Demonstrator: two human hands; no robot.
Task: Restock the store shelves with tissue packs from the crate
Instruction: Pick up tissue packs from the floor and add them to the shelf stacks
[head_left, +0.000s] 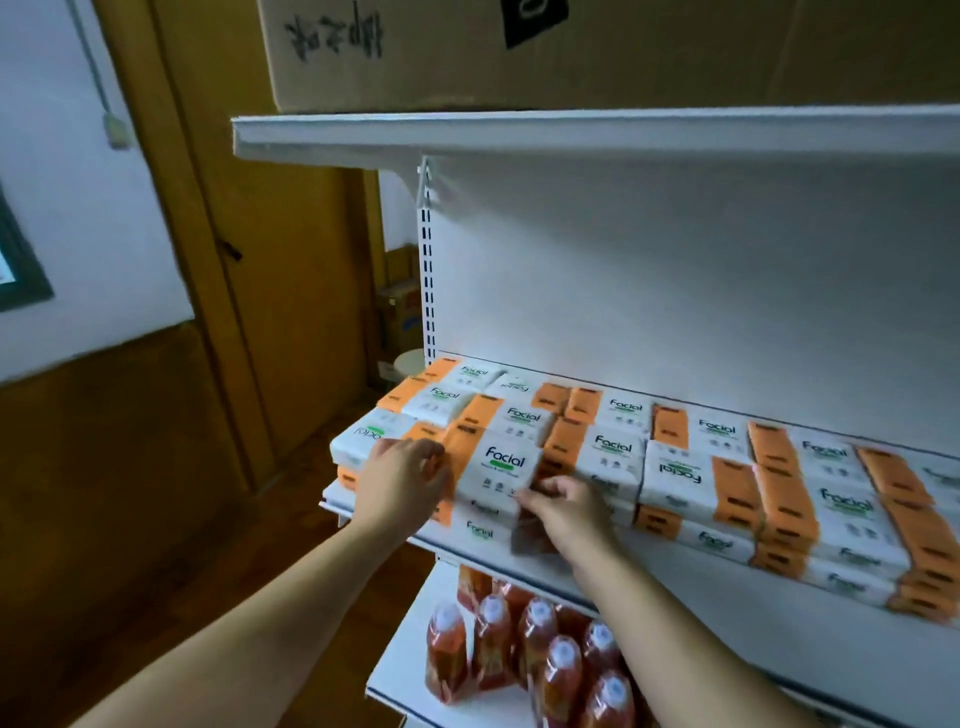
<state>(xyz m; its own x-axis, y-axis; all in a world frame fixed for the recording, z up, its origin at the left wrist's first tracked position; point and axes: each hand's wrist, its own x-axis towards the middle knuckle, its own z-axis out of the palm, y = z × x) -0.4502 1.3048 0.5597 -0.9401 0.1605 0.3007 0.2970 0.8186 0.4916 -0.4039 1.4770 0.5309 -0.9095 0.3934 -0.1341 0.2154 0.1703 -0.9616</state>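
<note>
- left hand (402, 483): fingers curled onto the orange left end of a pack (501, 467), gripping it
- the pack reads "Facial" (smaller print is too blurry), sitting on top of the front-left stack on the shelf (691, 587), between both hands
- right hand (566, 506): fingertips pinching its lower right corner
- further right, more "Facial" packs (727, 493), some turned upside down

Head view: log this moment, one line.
stage: tissue pack atop front stack | left hand: grips its left end | right hand: grips its right corner | shelf: packs across
</note>
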